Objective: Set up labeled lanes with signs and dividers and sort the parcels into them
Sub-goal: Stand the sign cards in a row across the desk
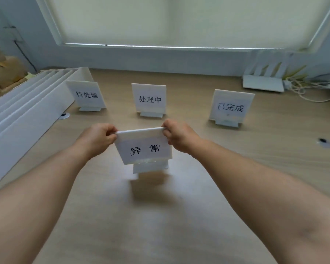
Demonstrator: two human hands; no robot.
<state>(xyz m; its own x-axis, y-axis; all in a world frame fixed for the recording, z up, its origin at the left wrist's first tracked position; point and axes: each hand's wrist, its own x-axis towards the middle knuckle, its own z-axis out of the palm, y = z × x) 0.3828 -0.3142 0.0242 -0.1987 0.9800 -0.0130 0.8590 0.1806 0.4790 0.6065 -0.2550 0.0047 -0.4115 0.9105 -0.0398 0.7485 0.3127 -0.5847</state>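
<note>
I hold a white sign reading 异常 [144,147] above the wooden table, its base just off the surface with a shadow under it. My left hand [97,138] pinches its top left corner and my right hand [177,136] pinches its top right corner. Three white signs stand in a row farther back: 待处理 [86,95] at the left, 处理中 [149,99] in the middle, 已完成 [230,107] at the right. Each one sits upright in its own small base.
Long white divider boards [27,109] lie stacked along the table's left edge. Brown cardboard parcels [4,71] are piled beyond them at far left. A white slotted stand [263,82] and tangled cables [312,86] sit at the back right. Two cable holes [322,141] pierce the tabletop.
</note>
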